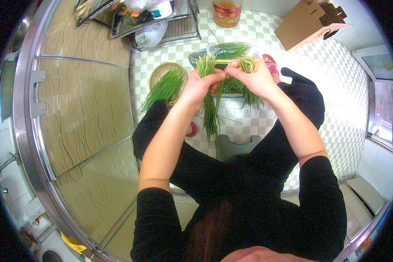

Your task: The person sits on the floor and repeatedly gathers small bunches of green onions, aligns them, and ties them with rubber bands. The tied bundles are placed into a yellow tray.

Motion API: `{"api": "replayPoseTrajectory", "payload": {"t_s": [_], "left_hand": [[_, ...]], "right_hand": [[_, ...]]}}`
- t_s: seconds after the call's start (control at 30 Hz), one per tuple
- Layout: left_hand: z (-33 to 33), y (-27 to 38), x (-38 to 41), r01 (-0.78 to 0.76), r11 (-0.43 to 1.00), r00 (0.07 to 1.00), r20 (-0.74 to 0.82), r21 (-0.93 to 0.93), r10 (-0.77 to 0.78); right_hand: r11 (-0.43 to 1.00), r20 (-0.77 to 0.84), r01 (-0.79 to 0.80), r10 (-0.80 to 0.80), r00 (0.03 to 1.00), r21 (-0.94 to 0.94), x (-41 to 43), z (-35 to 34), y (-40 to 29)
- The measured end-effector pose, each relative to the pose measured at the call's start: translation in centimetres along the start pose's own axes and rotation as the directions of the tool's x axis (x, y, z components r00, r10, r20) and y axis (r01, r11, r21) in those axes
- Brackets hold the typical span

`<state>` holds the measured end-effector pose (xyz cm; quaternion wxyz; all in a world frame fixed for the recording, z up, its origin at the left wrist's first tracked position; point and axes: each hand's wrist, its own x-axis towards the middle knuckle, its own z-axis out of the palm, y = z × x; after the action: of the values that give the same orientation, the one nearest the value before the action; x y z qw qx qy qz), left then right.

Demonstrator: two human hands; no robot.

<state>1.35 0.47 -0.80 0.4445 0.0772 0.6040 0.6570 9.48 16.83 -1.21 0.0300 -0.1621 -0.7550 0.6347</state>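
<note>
My left hand (201, 85) is closed around a bunch of long green chives (210, 114), pale cut ends up and leaves hanging down. A smaller bunch of chives (251, 100) is gripped in my right hand (257, 77). The thumbs and fingertips of both hands almost meet between the bunches, where my right fingers pinch what looks like a thin stalk. Below them, more chives (234, 85) lie in a shallow container, partly hidden by my hands. To the left, a round beige plastic basket (158, 71) holds a spread of chives (165, 85) with leaves over its rim.
Behind the container lies a clear plastic bag (199, 54) with chives. A black wire rack (183, 29) with bags, a tub of orange-brown liquid (227, 14) and a cardboard box (306, 24) stand farther back. A grey plastic stool (231, 145) shows between my legs; patterned cabinet panels (88, 108) line the left.
</note>
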Motion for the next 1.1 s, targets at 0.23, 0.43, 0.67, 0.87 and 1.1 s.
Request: {"api": "replayPoseTrajectory", "payload": {"t_s": [0.23,0.43,0.67,0.87,1.1], "left_hand": [[-0.1,0.2,-0.1,0.053,0.997,0.998,0.049,-0.057,-0.050],[-0.3,0.3,-0.3,0.045,0.995,0.998,0.055,-0.087,-0.040],[-0.3,-0.3,0.0,0.039,0.997,0.999,0.031,-0.067,-0.037],[0.3,0.2,-0.1,0.089,0.989,0.990,0.123,-0.116,-0.075],[0.3,0.5,-0.3,0.168,0.981,0.956,0.257,-0.098,-0.139]], "right_hand": [[0.994,-0.075,0.108,-0.106,0.992,0.028,-0.1,-0.3,-0.7],[0.998,-0.231,-0.037,0.023,0.973,-0.055,0.1,-2.4,-1.8],[0.974,0.027,-0.178,0.176,0.984,0.140,-0.5,-0.8,-2.0],[0.907,-0.062,-0.080,0.116,0.991,0.413,-0.1,0.0,-0.6],[0.856,0.048,-0.198,0.200,0.979,0.477,0.0,-0.4,-0.5]]}}
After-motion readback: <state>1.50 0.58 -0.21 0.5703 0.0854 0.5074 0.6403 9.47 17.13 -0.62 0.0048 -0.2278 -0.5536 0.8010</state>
